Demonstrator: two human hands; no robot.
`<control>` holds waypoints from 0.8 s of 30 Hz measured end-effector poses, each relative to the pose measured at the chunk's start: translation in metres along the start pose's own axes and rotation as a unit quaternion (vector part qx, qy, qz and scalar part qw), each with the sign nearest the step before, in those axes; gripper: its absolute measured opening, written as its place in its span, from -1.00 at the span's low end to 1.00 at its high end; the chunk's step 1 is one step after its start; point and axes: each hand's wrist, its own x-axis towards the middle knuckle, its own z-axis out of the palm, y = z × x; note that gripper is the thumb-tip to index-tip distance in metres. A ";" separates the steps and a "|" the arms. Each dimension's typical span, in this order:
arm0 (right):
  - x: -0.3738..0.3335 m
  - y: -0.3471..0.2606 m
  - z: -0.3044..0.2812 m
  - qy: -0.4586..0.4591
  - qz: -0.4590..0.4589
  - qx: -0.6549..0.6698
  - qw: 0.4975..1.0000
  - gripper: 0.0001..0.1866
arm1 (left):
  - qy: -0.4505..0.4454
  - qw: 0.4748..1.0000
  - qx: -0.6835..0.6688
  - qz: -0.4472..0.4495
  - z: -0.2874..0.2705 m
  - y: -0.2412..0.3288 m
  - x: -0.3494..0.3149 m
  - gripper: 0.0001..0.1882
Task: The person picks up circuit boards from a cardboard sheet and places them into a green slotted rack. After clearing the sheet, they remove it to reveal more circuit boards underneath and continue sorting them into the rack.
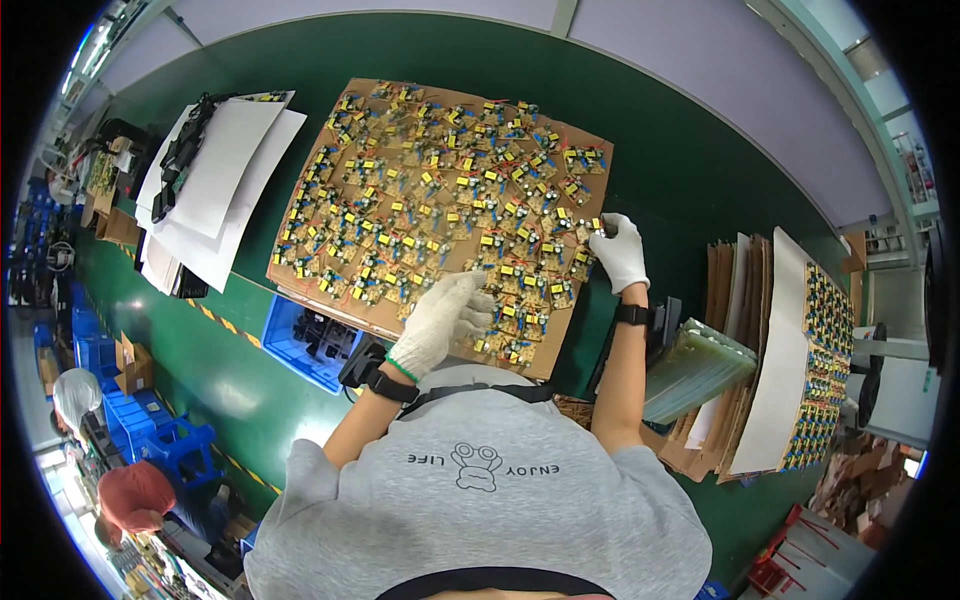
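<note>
A brown cardboard sheet [312, 285] lies in front of me, covered with many small circuit boards [505, 270] bearing yellow blocks, blue parts and thin red wires. My left hand [440, 325], in a white knit glove, is over the near middle of the sheet. Its fingers are stretched to the right above the boards, and nothing shows in them. At the sheet's right edge, my gloved right hand [622, 252] has thumb and fingers closed on one of the small circuit boards, partly hidden by the glove. A black strap with a dark device sits on each wrist.
The table [680, 160] is green. White sheets [235, 150] with black cables lie at the left. A blue bin [285, 340] holds dark parts below the left edge. On the right stand upright cardboard sheets [760, 340], greenish clear sheets [700, 370] and more boards [825, 370]. People work farther left.
</note>
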 end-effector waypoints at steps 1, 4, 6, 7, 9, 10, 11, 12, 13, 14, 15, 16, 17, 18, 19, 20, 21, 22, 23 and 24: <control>0.000 -0.001 0.002 0.000 0.000 0.000 1.000 -0.55 | -0.002 1.000 0.005 -0.004 0.000 0.000 0.001 -0.47; 0.001 -0.001 0.011 0.036 -0.036 -0.034 0.998 -0.53 | 0.000 1.000 -0.003 -0.026 0.004 0.003 0.001 -0.47; 0.003 0.002 0.017 0.073 -0.032 -0.016 0.997 -0.52 | -0.002 1.000 -0.006 -0.027 0.005 0.004 0.002 -0.47; 0.001 0.003 0.018 0.082 -0.041 -0.012 0.996 -0.53 | -0.001 1.000 -0.009 -0.027 0.005 0.004 0.001 -0.47; -0.004 0.000 0.017 0.084 -0.015 0.006 0.996 -0.54 | -0.003 1.000 -0.015 -0.025 0.004 0.002 0.003 -0.47; -0.007 -0.003 0.016 0.085 0.010 0.023 0.996 -0.55 | -0.003 0.999 -0.022 -0.023 0.004 0.001 0.003 -0.47; -0.011 -0.006 0.014 0.083 0.010 0.024 0.996 -0.55 | -0.001 0.999 -0.022 -0.023 0.003 0.001 0.002 -0.47; -0.015 -0.009 0.012 0.073 0.026 0.039 0.996 -0.56 | 0.004 0.999 -0.014 -0.029 0.004 0.002 0.002 -0.47; -0.017 -0.010 0.011 0.062 0.043 0.054 0.996 -0.58 | 0.009 0.999 -0.005 -0.035 0.004 0.003 0.002 -0.47; -0.017 -0.009 0.011 0.062 0.043 0.054 0.996 -0.58 | 0.009 0.999 -0.006 -0.035 0.004 0.004 0.002 -0.47; -0.018 -0.008 0.011 0.045 0.026 0.054 0.997 -0.56 | 0.008 0.999 -0.005 -0.042 0.005 0.005 0.001 -0.47; -0.018 -0.007 0.010 0.028 0.010 0.053 0.998 -0.54 | 0.008 0.999 -0.004 -0.049 0.006 0.005 0.001 -0.47; -0.016 -0.005 0.011 0.032 0.001 0.057 0.998 -0.54 | 0.006 0.999 -0.004 -0.050 0.007 0.006 0.000 -0.47; -0.013 0.001 0.014 0.035 0.002 0.056 0.998 -0.54 | 0.005 0.998 -0.002 -0.055 0.009 0.007 0.000 -0.48; -0.009 0.009 0.016 0.051 -0.017 0.051 0.997 -0.54 | 0.004 0.998 0.000 -0.059 0.010 0.008 0.001 -0.49; -0.007 0.016 0.018 0.068 -0.035 0.047 0.996 -0.54 | 0.002 0.998 0.001 -0.060 0.011 0.007 0.002 -0.49; -0.007 0.014 0.017 0.057 -0.021 0.058 0.996 -0.53 | 0.007 0.998 -0.001 -0.060 0.010 0.006 0.003 -0.49; -0.009 0.004 0.015 0.055 -0.022 0.057 0.997 -0.53 | 0.012 0.998 -0.004 -0.060 0.009 0.004 0.003 -0.50; -0.014 -0.006 0.012 0.051 0.009 0.070 0.996 -0.55 | 0.014 0.998 -0.005 -0.060 0.009 0.004 0.003 -0.50; -0.019 -0.011 0.010 0.048 0.041 0.082 0.995 -0.58 | 0.012 0.998 -0.007 -0.060 0.010 0.004 0.003 -0.50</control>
